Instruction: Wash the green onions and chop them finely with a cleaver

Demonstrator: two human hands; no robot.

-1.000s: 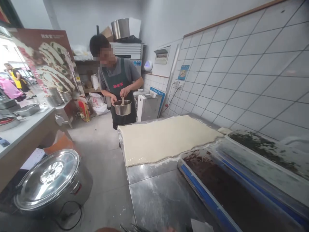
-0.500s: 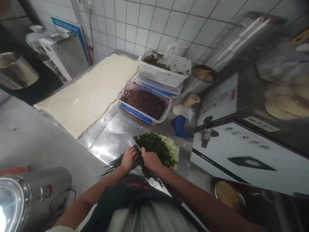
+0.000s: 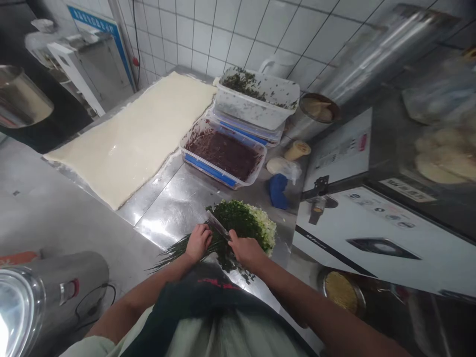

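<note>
The heap of chopped chives [image 3: 238, 223] lies near the front edge of the stainless-steel worktable [image 3: 174, 208], at the centre of the view; clock positions below are taken from this heap, with 12 o'clock at the top of the view. A pale chopped portion [image 3: 268, 230] forms its 3 o'clock side; its exact ingredient cannot be determined. The left hand [image 3: 199, 242] is clamped on the uncut chive bundle [image 3: 173, 250], whose long stalks extend toward 8 o'clock. The right hand [image 3: 246, 250] is closed around the kitchen knife [image 3: 217, 225], with the handle hidden by the fingers and the blade angled toward 11 o'clock. The two hands are near each other but apart, with the blade between them. Cutting status: a substantial chopped quantity is present, while the stalks at 8 o'clock remain uncut. At 12 o'clock stands a clear tub of dark-brown paste [image 3: 223, 153] with blue at its base; beyond it is a white tub holding green filling [image 3: 256, 96]. At 1 o'clock lie a blue cloth [image 3: 278, 191] and a bagged dough ball [image 3: 277, 166]. A long sheet of rolled dough [image 3: 130, 134] occupies 10 o'clock, and a stainless-steel pot [image 3: 63, 290] stands at 8 o'clock, off the table.
</note>
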